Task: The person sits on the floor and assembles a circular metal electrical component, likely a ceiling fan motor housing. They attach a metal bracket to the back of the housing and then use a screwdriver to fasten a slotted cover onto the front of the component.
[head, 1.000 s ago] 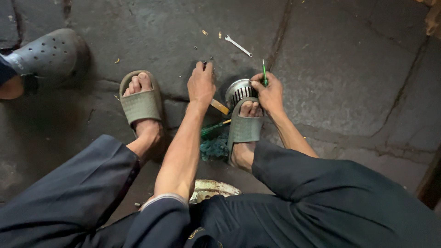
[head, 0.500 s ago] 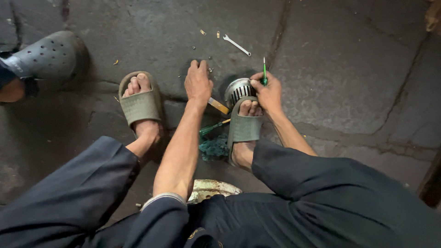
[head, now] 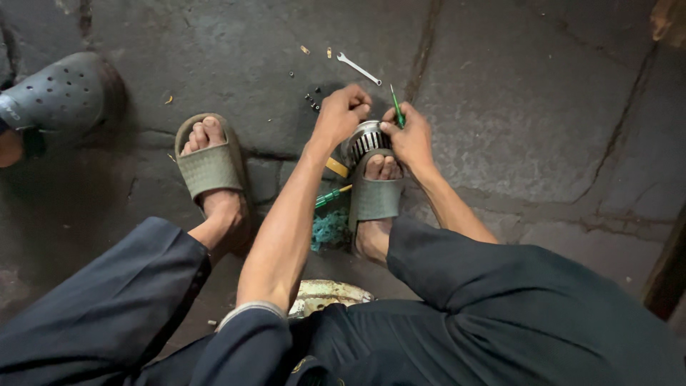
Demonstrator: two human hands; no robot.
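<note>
We see no packages, signs or screens anywhere in the frame. The only label-like mark we can find is a small pale logo patch (head: 8, 112) on the side of the grey clog (head: 61, 93) at the upper left of the frame; it is too small and blurred for us to tell its shape.

Head camera, looking steeply down

You see one view from your head, facing down past your knees to the stone floor (head: 543, 107), close over both hands at your sandalled feet.
</note>
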